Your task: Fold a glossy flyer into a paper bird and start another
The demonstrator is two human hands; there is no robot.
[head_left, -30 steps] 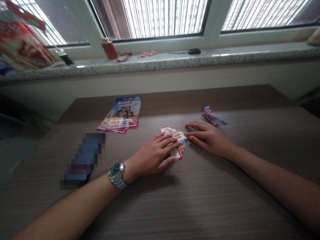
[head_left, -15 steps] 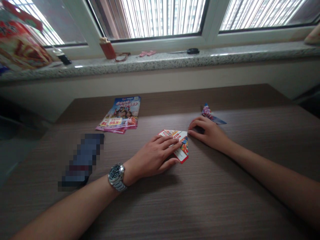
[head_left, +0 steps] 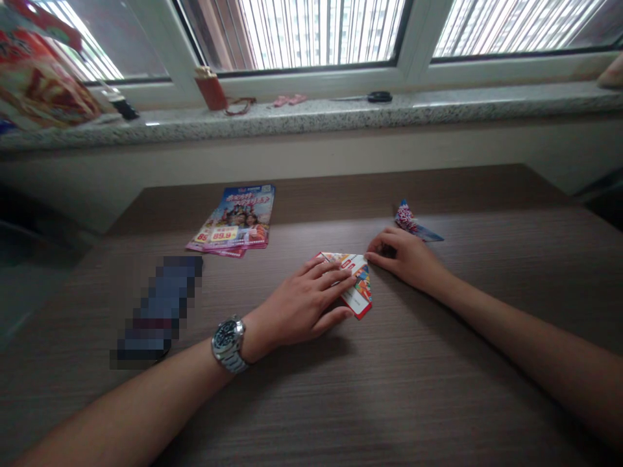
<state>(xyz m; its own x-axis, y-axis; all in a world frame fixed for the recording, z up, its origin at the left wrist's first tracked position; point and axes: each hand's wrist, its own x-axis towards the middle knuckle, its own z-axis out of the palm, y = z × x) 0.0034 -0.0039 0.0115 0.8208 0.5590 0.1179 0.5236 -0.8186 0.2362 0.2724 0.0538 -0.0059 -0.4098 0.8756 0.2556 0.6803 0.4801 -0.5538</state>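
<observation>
A folded paper flyer [head_left: 359,299], printed in red, white and bright colours, lies on the brown table. My left hand [head_left: 309,298], with a metal watch [head_left: 228,342] on its wrist, rests flat over the flyer's left part, fingers stretched out. My right hand [head_left: 402,258] pinches the flyer's upper right corner between thumb and index finger. Just behind the right hand stands a small folded paper piece [head_left: 407,219] in blue with a pink-and-white pattern. Part of the flyer is hidden beneath the left fingers.
A stack of printed flyers [head_left: 243,217] lies at the back left of the table [head_left: 311,402]. Nearer me is a pixelated dark phone-like object [head_left: 158,308]. On the stone windowsill [head_left: 311,120] are scissors [head_left: 377,97], a red container [head_left: 211,89] and a printed bag [head_left: 39,84].
The flyer has turned or shifted slightly to the right under my left hand. My right hand keeps its pinch at the corner. The view has moved a little.
</observation>
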